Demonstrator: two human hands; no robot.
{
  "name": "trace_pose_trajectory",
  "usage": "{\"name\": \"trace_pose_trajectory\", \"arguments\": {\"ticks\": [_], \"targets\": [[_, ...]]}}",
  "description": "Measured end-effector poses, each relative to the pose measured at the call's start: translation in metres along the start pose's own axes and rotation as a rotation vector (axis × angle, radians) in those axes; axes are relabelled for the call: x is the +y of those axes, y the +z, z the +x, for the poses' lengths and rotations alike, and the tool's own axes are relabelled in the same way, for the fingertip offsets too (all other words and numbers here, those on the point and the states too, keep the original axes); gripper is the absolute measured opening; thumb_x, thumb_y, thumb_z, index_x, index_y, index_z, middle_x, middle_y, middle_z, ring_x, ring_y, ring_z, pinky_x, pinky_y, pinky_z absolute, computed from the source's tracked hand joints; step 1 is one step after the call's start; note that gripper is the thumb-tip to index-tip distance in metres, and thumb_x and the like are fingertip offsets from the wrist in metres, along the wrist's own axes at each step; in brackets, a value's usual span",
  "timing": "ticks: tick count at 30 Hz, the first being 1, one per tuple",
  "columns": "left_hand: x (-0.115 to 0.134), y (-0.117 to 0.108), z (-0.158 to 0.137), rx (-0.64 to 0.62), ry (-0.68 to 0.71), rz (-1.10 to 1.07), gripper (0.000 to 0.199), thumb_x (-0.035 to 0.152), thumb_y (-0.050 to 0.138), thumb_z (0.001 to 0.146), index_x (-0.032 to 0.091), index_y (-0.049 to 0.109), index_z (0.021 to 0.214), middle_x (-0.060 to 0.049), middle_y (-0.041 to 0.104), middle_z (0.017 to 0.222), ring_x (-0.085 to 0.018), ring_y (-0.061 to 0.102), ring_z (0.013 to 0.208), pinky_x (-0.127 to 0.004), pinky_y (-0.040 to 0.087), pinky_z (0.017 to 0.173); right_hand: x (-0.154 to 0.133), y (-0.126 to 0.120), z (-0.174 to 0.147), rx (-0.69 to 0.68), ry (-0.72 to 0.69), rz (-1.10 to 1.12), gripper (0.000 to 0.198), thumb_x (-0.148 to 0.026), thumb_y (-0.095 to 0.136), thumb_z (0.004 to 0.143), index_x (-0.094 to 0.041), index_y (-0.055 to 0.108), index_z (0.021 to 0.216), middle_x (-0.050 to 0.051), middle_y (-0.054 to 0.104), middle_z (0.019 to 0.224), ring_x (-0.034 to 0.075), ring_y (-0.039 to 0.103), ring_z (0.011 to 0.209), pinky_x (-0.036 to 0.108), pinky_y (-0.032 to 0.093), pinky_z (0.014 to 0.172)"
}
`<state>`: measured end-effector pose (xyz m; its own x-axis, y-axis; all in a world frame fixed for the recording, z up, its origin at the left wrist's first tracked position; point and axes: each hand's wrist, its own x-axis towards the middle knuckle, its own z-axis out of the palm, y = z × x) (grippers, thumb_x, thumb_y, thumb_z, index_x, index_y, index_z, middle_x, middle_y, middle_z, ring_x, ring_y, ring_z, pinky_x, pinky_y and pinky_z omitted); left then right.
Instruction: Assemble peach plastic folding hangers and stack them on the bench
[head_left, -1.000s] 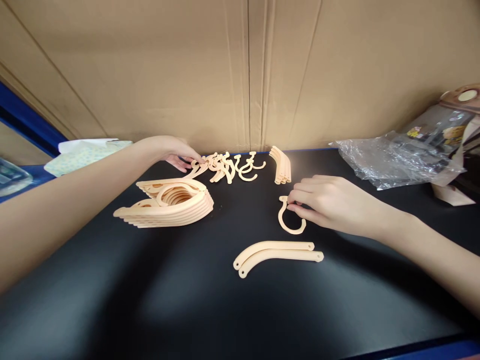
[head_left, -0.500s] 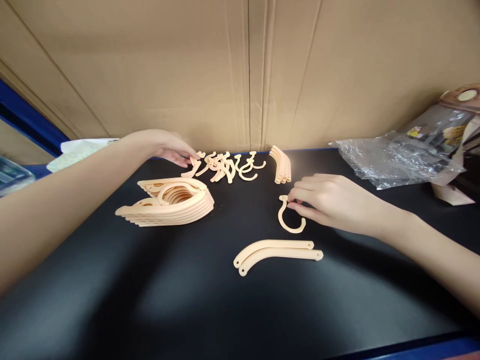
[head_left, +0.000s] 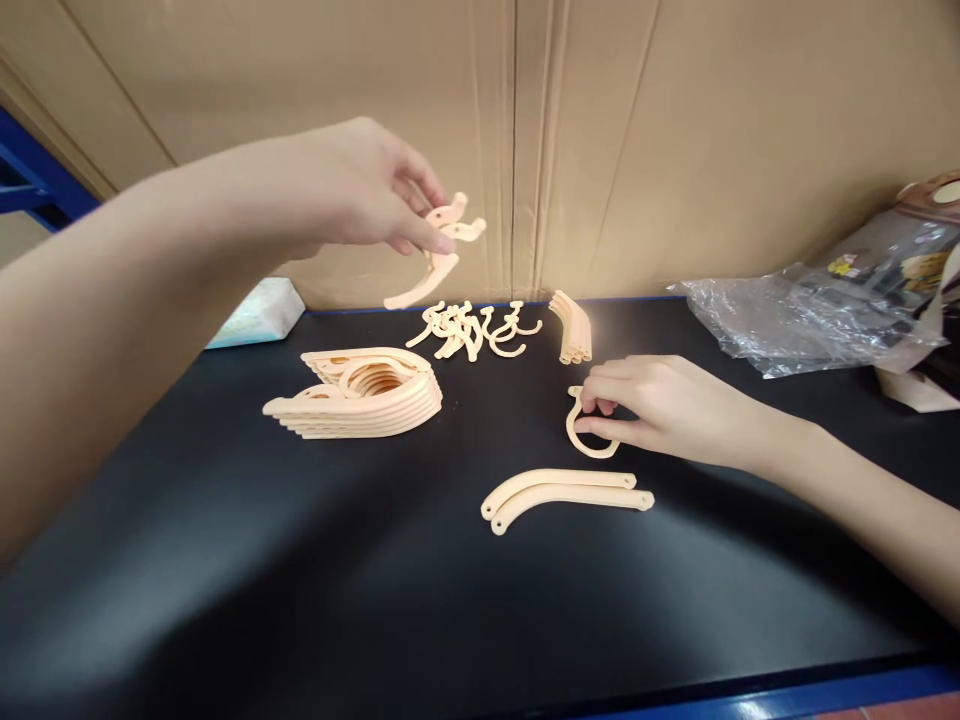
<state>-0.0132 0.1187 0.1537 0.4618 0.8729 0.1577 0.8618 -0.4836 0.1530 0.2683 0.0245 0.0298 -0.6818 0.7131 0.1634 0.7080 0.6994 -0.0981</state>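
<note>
My left hand is raised above the back of the table, thumb and fingers closed on small curved peach plastic hanger pieces. How many it pinches is partly hidden by the fingers. My right hand rests low on the table with curled fingers and thumb around a peach hanger hook, which lies on the black surface. In front of that hook, two long curved hanger arms lie side by side. A stack of folded hangers stands at the left, below my left hand.
A loose pile of hooks and short pieces lies at the back, beside a bundle of hanger arms. Clear plastic bags sit at the right. A tissue pack is at the back left, and a cardboard wall rises behind the table.
My left hand has lifted from the pile with small curved pieces in it. My right hand stays at the hook, its thumb now lower across the hook's curve.
</note>
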Motion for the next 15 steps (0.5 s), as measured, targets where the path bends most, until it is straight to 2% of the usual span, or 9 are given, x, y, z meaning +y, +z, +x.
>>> {"name": "trace_pose_trajectory", "arguments": {"ticks": [1, 2, 4, 7, 8, 10, 15], "targets": [[0.014, 0.001, -0.003, 0.051, -0.043, -0.022, 0.055, 0.049, 0.069, 0.075, 0.012, 0.064, 0.116, -0.006, 0.068, 0.099, -0.020, 0.062, 0.086, -0.049, 0.040, 0.083, -0.001, 0.000, 0.000, -0.018, 0.020, 0.029, 0.019, -0.033, 0.055, 0.092, -0.020, 0.058, 0.078, -0.002, 0.062, 0.076, 0.013, 0.056, 0.064, 0.027, 0.039, 0.061], [0.028, 0.005, -0.005, 0.050, -0.033, -0.042, 0.048, 0.045, 0.072, 0.073, 0.014, 0.068, 0.110, -0.003, 0.069, 0.094, -0.018, 0.063, 0.084, -0.044, 0.040, 0.084, -0.001, 0.000, 0.000, -0.037, 0.040, 0.047, 0.018, -0.034, 0.056, 0.091, -0.020, 0.057, 0.080, -0.002, 0.062, 0.077, 0.013, 0.056, 0.065, 0.026, 0.039, 0.061], [0.053, 0.017, -0.012, 0.000, 0.062, -0.112, 0.041, 0.039, 0.075, 0.071, 0.018, 0.070, 0.106, 0.001, 0.068, 0.087, -0.015, 0.064, 0.078, -0.035, 0.043, 0.080, 0.000, 0.000, 0.000, -0.083, 0.079, 0.071, 0.016, -0.036, 0.057, 0.090, -0.020, 0.057, 0.090, -0.002, 0.062, 0.080, 0.013, 0.057, 0.067, 0.026, 0.039, 0.060], [0.077, 0.045, -0.021, -0.152, 0.022, -0.152, 0.031, 0.032, 0.077, 0.070, 0.021, 0.072, 0.099, 0.002, 0.067, 0.081, -0.017, 0.065, 0.074, -0.028, 0.043, 0.069, 0.003, -0.003, 0.000, -0.153, 0.120, 0.093, 0.021, -0.037, 0.057, 0.090, -0.021, 0.059, 0.104, -0.002, 0.062, 0.082, 0.014, 0.058, 0.068, 0.026, 0.039, 0.060], [0.080, 0.055, -0.024, -0.190, -0.007, -0.154, 0.026, 0.029, 0.076, 0.072, 0.020, 0.072, 0.096, 0.001, 0.067, 0.080, -0.018, 0.065, 0.074, -0.027, 0.042, 0.067, 0.005, -0.004, 0.000, -0.166, 0.125, 0.098, 0.022, -0.037, 0.056, 0.090, -0.021, 0.060, 0.104, -0.002, 0.062, 0.081, 0.014, 0.058, 0.068, 0.026, 0.038, 0.060], [0.082, 0.077, -0.030, -0.232, 0.026, -0.215, 0.018, 0.023, 0.069, 0.076, 0.021, 0.071, 0.094, 0.001, 0.069, 0.083, -0.018, 0.065, 0.075, -0.026, 0.042, 0.064, 0.009, -0.005, 0.000, -0.171, 0.128, 0.111, 0.020, -0.039, 0.055, 0.091, -0.022, 0.063, 0.101, -0.003, 0.061, 0.078, 0.013, 0.056, 0.066, 0.026, 0.037, 0.059], [0.076, 0.117, -0.039, -0.267, 0.017, -0.229, 0.023, 0.014, 0.060, 0.080, 0.018, 0.070, 0.099, -0.003, 0.070, 0.086, -0.019, 0.064, 0.078, -0.027, 0.044, 0.066, 0.014, -0.004, -0.001, -0.138, 0.121, 0.135, 0.024, -0.043, 0.052, 0.093, -0.023, 0.065, 0.092, -0.003, 0.060, 0.073, 0.012, 0.053, 0.062, 0.026, 0.036, 0.058]]}}
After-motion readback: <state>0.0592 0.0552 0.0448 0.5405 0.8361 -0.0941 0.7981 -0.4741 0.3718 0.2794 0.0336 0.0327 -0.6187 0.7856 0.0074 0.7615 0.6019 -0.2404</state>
